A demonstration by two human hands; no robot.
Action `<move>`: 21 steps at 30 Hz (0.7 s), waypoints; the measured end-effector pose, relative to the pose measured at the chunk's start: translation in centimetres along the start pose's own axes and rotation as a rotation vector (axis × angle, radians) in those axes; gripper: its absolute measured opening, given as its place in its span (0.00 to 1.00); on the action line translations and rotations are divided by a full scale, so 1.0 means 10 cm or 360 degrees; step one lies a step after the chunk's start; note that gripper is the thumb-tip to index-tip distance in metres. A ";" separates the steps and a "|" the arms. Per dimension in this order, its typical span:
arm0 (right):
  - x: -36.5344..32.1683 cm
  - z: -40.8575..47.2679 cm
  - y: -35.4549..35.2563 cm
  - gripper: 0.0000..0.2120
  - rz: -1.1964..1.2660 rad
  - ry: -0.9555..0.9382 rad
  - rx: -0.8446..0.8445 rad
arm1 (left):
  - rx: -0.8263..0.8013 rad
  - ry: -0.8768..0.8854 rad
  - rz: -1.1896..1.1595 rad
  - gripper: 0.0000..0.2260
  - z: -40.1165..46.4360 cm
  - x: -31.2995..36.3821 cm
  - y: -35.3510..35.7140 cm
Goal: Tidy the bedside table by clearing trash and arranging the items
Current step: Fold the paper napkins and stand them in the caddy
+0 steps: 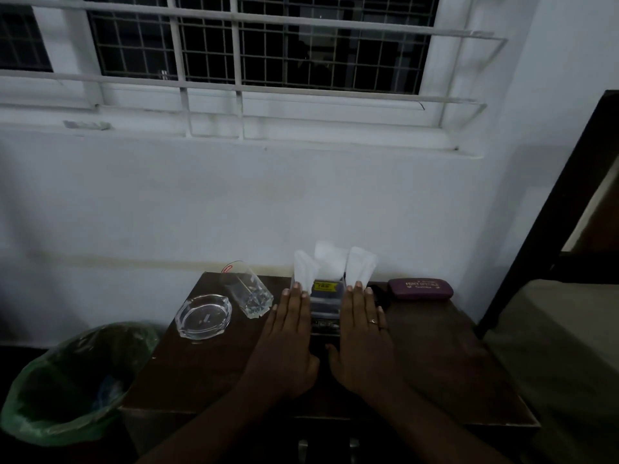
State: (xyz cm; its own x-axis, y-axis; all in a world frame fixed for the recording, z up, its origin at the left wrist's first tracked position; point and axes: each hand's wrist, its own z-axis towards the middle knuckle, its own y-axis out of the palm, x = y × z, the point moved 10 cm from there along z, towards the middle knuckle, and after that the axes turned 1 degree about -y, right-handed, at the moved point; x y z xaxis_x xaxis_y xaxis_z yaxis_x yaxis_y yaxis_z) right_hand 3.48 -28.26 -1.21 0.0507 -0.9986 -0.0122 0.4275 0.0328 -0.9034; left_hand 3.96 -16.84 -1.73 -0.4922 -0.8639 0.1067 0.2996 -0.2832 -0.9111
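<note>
Nearest the camera, two forearms come up from the bottom edge of the frame, ending in the left hand (286,339) and the right hand (363,333), both flat and open with fingers straight and together, gripping nothing. The palms face each other across a small clear tissue holder (326,303), which stands between them at lower centre; the fingertips (296,287) of the left hand lie against its left side, and those of the right against its right side. A ring sits on one right finger. White tissues (330,262) fan upward out of the holder, just above the fingertips.

Everything rests on a dark wooden bedside table (445,363). Left of the left hand stands a drinking glass (249,291), and further left a glass ashtray (203,317). To the right of the right hand, near the table's back edge, lies a purple spectacle case (420,288). At lower left, beside the table, is a bin lined with a green bag (67,383).
</note>
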 end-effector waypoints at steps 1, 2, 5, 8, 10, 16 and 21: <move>0.02 0.05 0.02 0.49 0.0012 -0.0014 -0.0002 | -0.0004 -0.0010 -0.0009 0.40 0.06 -0.01 0.02; 0.03 0.09 0.04 0.49 0.0019 -0.0027 -0.0008 | -0.0004 -0.0021 -0.0014 0.40 0.10 -0.03 0.04; 0.06 0.19 0.11 0.48 0.0045 -0.0092 -0.0024 | -0.0022 -0.0050 -0.0018 0.40 0.22 -0.08 0.11; 0.08 0.33 0.19 0.46 0.0093 -0.0166 -0.0024 | -0.0064 -0.0074 -0.0040 0.42 0.34 -0.13 0.13; 0.10 0.42 0.23 0.46 0.0116 -0.0180 -0.0023 | -0.0099 -0.0107 -0.0033 0.43 0.39 -0.17 0.14; 0.08 0.56 0.30 0.47 0.0212 -0.0233 0.0048 | -0.0091 -0.0154 -0.0069 0.42 0.51 -0.30 0.22; 0.08 0.65 0.36 0.45 0.0218 -0.0232 0.0077 | -0.0146 -0.0210 -0.0053 0.39 0.59 -0.33 0.25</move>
State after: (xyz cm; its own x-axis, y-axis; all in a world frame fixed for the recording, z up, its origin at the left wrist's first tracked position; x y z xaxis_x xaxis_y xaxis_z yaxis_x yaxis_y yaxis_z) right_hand 10.93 -28.70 -1.71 0.2401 -0.9683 -0.0685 0.4504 0.1736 -0.8758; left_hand 11.17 -17.14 -2.00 -0.3872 -0.9036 0.1831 0.2060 -0.2784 -0.9381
